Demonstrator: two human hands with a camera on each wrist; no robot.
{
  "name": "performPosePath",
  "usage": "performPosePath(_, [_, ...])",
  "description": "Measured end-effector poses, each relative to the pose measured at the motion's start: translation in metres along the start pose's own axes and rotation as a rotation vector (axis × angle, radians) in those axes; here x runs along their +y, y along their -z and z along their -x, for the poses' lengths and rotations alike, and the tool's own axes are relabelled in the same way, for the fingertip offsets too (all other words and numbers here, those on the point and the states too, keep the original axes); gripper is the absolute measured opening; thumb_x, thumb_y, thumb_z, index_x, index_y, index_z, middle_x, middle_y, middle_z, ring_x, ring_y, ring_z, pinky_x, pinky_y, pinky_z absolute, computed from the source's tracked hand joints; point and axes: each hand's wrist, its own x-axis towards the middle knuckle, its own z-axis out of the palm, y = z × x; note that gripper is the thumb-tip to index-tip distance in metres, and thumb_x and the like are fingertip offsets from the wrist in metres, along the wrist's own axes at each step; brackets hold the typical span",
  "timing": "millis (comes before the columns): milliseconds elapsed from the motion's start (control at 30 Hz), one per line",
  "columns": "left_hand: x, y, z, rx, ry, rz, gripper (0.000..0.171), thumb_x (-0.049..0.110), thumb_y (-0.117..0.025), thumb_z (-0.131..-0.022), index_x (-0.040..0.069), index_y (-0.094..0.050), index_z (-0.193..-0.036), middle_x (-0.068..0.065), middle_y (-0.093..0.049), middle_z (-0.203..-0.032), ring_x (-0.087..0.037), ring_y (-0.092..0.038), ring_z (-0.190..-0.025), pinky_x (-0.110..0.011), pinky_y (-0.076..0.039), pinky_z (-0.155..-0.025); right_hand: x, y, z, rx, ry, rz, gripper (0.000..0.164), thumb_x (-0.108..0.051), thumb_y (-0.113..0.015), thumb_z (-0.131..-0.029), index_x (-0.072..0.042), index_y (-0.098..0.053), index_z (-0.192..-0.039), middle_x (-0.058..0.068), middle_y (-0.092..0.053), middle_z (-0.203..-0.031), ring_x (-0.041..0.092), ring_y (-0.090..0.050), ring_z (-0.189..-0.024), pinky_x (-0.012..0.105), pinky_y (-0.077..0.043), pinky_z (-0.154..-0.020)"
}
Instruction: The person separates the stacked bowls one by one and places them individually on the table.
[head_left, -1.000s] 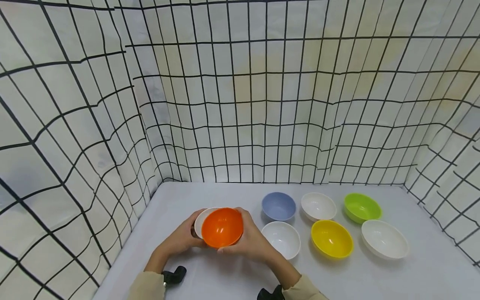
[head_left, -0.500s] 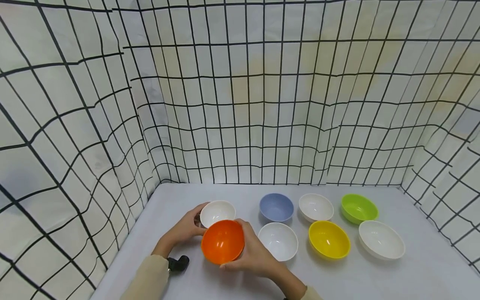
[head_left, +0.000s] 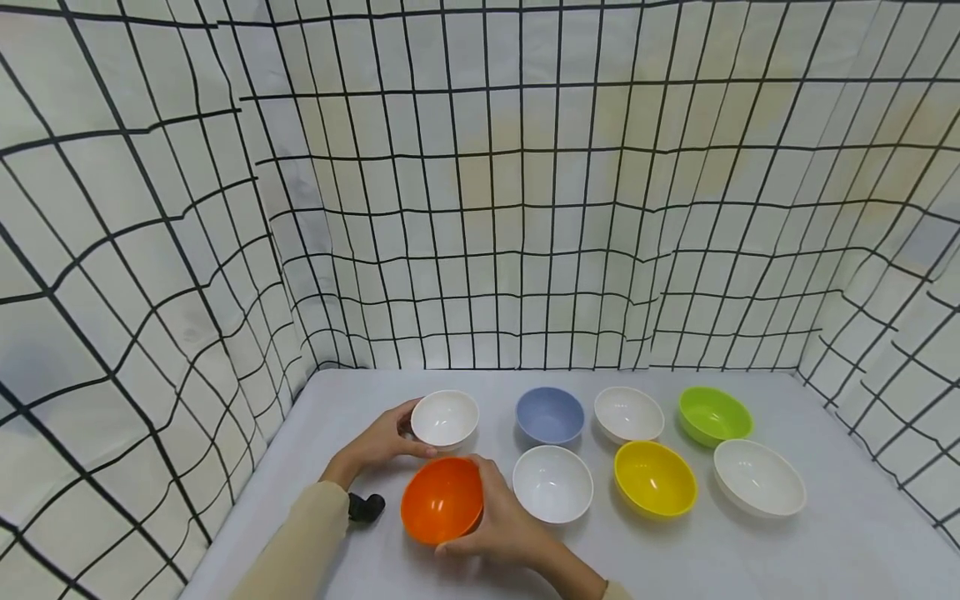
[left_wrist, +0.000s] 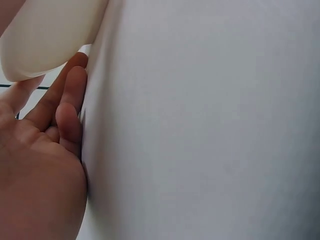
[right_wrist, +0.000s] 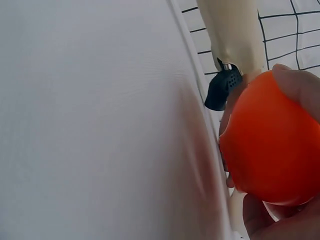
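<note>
My left hand (head_left: 388, 437) grips a small white bowl (head_left: 445, 418) at its left side, by the table's back left. In the left wrist view the same white bowl (left_wrist: 45, 35) shows at the top left, with my fingers (left_wrist: 67, 100) under it against the table. My right hand (head_left: 491, 517) holds an orange bowl (head_left: 442, 498) from its right side, tilted, in front of the white one and apart from it. In the right wrist view the orange bowl (right_wrist: 272, 150) sits close over the table with my thumb (right_wrist: 300, 85) on its edge. Whether it touches the table I cannot tell.
Several more bowls stand in two rows to the right on the white table (head_left: 862, 542): blue (head_left: 550, 415), white (head_left: 628, 413) and green (head_left: 715, 416) behind; white (head_left: 552, 483), yellow (head_left: 655, 478) and white (head_left: 759, 489) in front. Grid-patterned cloth walls (head_left: 150, 292) close in the left, back and right.
The two bowls have come apart. My left hand carried the white bowl back and a little right; my right hand brought the orange bowl lower and nearer to me.
</note>
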Motion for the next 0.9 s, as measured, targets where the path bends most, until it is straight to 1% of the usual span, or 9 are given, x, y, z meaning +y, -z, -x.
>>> performPosePath(67, [-0.001, -0.001, -0.002, -0.003, -0.004, 0.012, 0.094, 0.036, -0.090, -0.078, 0.020, -0.040, -0.156, -0.005, -0.057, -0.147, -0.023, -0.055, -0.120, -0.050, -0.045, -0.109, 0.001, -0.002, 0.000, -0.005, -0.018, 0.008, 0.110, -0.037, -0.096, -0.068, -0.012, -0.030, -0.153, 0.002, -0.047, -0.140, 0.020, -0.054, -0.125, 0.041, -0.050, -0.107])
performPosePath(167, [-0.002, -0.002, -0.003, 0.000, 0.016, 0.034, 0.094, 0.034, -0.091, -0.077, 0.020, -0.041, -0.156, -0.004, -0.058, -0.147, -0.023, -0.055, -0.121, -0.054, -0.043, -0.112, 0.003, -0.004, 0.000, 0.002, -0.043, 0.022, 0.113, -0.040, -0.096, -0.068, -0.010, -0.029, -0.154, 0.004, -0.047, -0.141, 0.020, -0.055, -0.124, 0.044, -0.049, -0.108])
performPosePath(300, [0.000, -0.002, -0.004, 0.008, 0.043, 0.027, 0.096, 0.038, -0.091, -0.076, 0.021, -0.042, -0.156, -0.003, -0.059, -0.145, -0.022, -0.054, -0.117, -0.047, -0.046, -0.107, 0.006, -0.006, 0.000, 0.029, -0.077, 0.019, 0.115, -0.041, -0.096, -0.067, -0.009, -0.028, -0.155, 0.005, -0.048, -0.143, 0.021, -0.056, -0.124, 0.048, -0.049, -0.108])
performPosePath(367, [0.001, -0.001, -0.003, 0.010, 0.051, 0.023, 0.095, 0.039, -0.091, -0.075, 0.021, -0.043, -0.156, -0.003, -0.059, -0.144, -0.023, -0.053, -0.114, -0.043, -0.048, -0.103, 0.008, -0.007, -0.001, 0.036, -0.084, 0.008, 0.114, -0.040, -0.096, -0.067, -0.011, -0.029, -0.155, 0.005, -0.049, -0.143, 0.022, -0.056, -0.124, 0.050, -0.050, -0.108])
performPosePath(433, [0.002, -0.001, -0.002, 0.003, 0.055, 0.028, 0.095, 0.039, -0.091, -0.076, 0.021, -0.043, -0.155, -0.003, -0.060, -0.143, -0.023, -0.053, -0.114, -0.042, -0.048, -0.103, 0.009, -0.008, -0.003, 0.035, -0.085, -0.007, 0.111, -0.039, -0.096, -0.068, -0.012, -0.030, -0.153, 0.006, -0.049, -0.143, 0.022, -0.056, -0.124, 0.051, -0.050, -0.108])
performPosePath(533, [0.002, 0.001, 0.000, -0.015, 0.051, 0.040, 0.093, 0.037, -0.090, -0.077, 0.020, -0.043, -0.155, -0.004, -0.059, -0.144, -0.023, -0.052, -0.116, -0.047, -0.047, -0.108, 0.010, -0.010, -0.005, 0.025, -0.094, -0.011, 0.110, -0.038, -0.096, -0.068, -0.014, -0.031, -0.153, 0.005, -0.050, -0.143, 0.022, -0.055, -0.125, 0.052, -0.049, -0.108])
performPosePath(633, [0.002, 0.002, 0.000, -0.033, 0.035, 0.049, 0.092, 0.035, -0.090, -0.078, 0.018, -0.043, -0.155, -0.005, -0.057, -0.146, -0.024, -0.052, -0.119, -0.052, -0.044, -0.113, 0.009, -0.012, -0.007, 0.017, -0.107, 0.000, 0.114, -0.039, -0.096, -0.067, -0.012, -0.029, -0.155, 0.005, -0.049, -0.145, 0.023, -0.054, -0.127, 0.054, -0.047, -0.110])
performPosePath(733, [0.001, 0.003, 0.000, -0.047, 0.017, 0.060, 0.090, 0.033, -0.089, -0.079, 0.017, -0.043, -0.155, -0.006, -0.057, -0.146, -0.026, -0.051, -0.120, -0.053, -0.042, -0.113, 0.008, -0.012, -0.009, 0.017, -0.120, 0.005, 0.119, -0.041, -0.096, -0.067, -0.010, -0.026, -0.158, 0.006, -0.048, -0.147, 0.026, -0.053, -0.129, 0.057, -0.045, -0.111])
performPosePath(900, [0.000, 0.003, -0.002, -0.073, 0.005, 0.067, 0.088, 0.034, -0.088, -0.081, 0.016, -0.044, -0.155, -0.007, -0.057, -0.146, -0.025, -0.052, -0.122, -0.053, -0.042, -0.114, 0.007, -0.012, -0.011, 0.022, -0.126, 0.001, 0.118, -0.041, -0.096, -0.068, -0.012, -0.025, -0.158, 0.006, -0.049, -0.146, 0.029, -0.049, -0.130, 0.059, -0.046, -0.109])
